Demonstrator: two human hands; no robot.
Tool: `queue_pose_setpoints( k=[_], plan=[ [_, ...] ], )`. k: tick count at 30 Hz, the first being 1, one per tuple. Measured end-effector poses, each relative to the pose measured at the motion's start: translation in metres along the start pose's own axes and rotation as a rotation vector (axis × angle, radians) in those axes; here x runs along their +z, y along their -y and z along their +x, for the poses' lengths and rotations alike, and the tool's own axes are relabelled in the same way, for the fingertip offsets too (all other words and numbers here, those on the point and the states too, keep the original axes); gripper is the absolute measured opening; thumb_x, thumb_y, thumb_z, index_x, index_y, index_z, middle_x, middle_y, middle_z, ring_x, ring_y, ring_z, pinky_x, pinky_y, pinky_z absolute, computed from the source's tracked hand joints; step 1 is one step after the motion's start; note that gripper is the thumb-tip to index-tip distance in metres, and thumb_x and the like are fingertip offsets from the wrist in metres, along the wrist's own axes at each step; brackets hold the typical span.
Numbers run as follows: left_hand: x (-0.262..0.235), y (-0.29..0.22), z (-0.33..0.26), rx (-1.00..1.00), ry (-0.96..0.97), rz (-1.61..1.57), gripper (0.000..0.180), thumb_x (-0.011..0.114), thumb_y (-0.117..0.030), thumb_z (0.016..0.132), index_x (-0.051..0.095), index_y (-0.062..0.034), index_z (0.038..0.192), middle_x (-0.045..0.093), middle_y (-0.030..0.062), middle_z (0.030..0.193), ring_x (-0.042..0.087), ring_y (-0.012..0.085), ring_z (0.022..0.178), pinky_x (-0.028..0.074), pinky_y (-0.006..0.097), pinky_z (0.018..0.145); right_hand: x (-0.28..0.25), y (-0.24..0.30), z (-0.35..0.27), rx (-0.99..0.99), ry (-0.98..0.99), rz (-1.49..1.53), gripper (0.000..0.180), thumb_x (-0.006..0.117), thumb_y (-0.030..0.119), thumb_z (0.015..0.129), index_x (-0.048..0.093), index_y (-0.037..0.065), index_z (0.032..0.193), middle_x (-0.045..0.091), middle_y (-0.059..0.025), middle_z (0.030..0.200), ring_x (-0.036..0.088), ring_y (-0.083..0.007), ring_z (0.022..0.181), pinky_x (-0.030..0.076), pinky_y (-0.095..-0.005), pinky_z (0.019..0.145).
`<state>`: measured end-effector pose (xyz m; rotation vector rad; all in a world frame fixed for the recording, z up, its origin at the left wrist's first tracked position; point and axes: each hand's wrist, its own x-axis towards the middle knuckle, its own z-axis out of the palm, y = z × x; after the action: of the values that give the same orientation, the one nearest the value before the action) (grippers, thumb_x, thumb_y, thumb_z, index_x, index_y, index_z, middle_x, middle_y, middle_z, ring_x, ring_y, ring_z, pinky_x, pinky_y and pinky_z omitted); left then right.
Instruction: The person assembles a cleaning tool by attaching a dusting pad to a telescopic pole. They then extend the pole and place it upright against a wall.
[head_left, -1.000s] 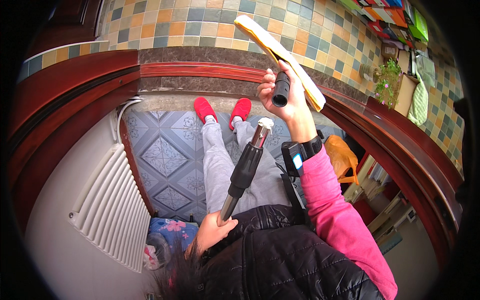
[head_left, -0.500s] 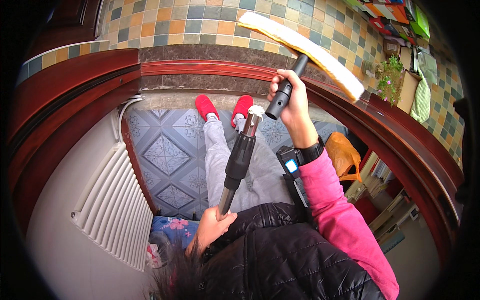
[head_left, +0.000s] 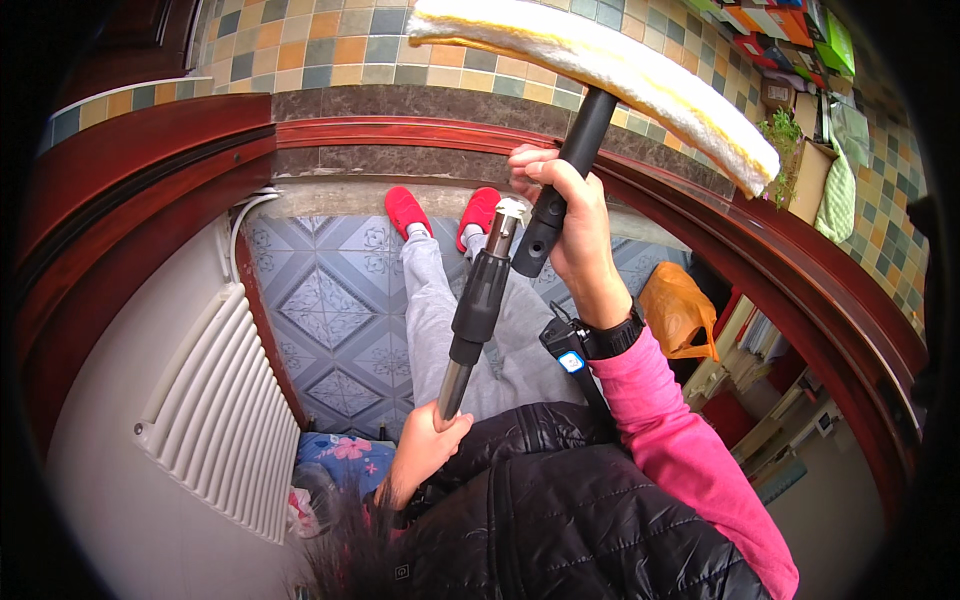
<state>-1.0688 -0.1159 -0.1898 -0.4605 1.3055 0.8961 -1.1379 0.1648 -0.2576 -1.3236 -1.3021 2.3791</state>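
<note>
My left hand (head_left: 428, 440) is closed round the lower metal part of a telescopic pole (head_left: 483, 295), which has a black collar and slants up and away from me. White material caps the pole's bare metal tip. My right hand (head_left: 578, 205) grips the black tubular handle of a window washer head (head_left: 600, 58), a long bar covered in white fluffy cloth with yellow edging. The handle's lower end, with a round hole in its side, is beside the pole's tip. Whether the two touch I cannot tell.
Red-brown wooden frames (head_left: 400, 130) curve across the far side and the right. A white radiator (head_left: 225, 410) stands at the left. An orange plastic bag (head_left: 680, 310) lies right of my legs. Potted plant (head_left: 785, 155), boxes and a green cloth (head_left: 838, 205) are at the far right.
My right hand has brought the washer head nearer and slightly left, its handle's lower end dropping beside the pole tip. My left hand and the pole have barely moved.
</note>
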Motion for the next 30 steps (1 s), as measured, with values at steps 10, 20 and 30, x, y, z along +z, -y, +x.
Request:
queue_pose_setpoints(
  k=[10, 20, 30],
  plan=[
    [0.002, 0.002, 0.001, 0.078, -0.008, -0.018, 0.021, 0.063, -0.008, 0.086, 0.046, -0.0061, 0.074, 0.044, -0.0036, 0.056, 0.042, 0.0042, 0.044, 0.033, 0.022, 0.039, 0.004, 0.006, 0.001, 0.020, 0.056, 0.230, 0.027, 0.049, 0.005, 0.075, 0.061, -0.012, 0.092, 0.060, -0.0224, 0.111, 0.059, -0.0282, 0.103, 0.048, -0.0444, 0.095],
    [0.000, 0.006, 0.000, 0.081, 0.009, -0.038, 0.021, 0.063, -0.007, 0.086, 0.046, -0.0064, 0.074, 0.043, -0.0034, 0.055, 0.042, 0.0044, 0.044, 0.033, 0.022, 0.039, 0.008, 0.004, -0.004, 0.118, 0.099, 0.221, 0.038, 0.047, 0.007, 0.074, 0.058, -0.012, 0.106, 0.058, -0.0211, 0.116, 0.054, -0.0280, 0.109, 0.047, -0.0496, 0.096],
    [-0.001, 0.012, -0.001, 0.088, -0.004, -0.028, 0.021, 0.063, -0.008, 0.086, 0.046, -0.0061, 0.073, 0.044, -0.0032, 0.056, 0.042, 0.0045, 0.043, 0.033, 0.022, 0.039, 0.009, 0.007, -0.008, 0.145, 0.137, 0.179, 0.034, 0.050, 0.011, 0.076, 0.061, -0.006, 0.104, 0.060, -0.0177, 0.115, 0.056, -0.0242, 0.104, 0.051, -0.0415, 0.086]
  ],
)
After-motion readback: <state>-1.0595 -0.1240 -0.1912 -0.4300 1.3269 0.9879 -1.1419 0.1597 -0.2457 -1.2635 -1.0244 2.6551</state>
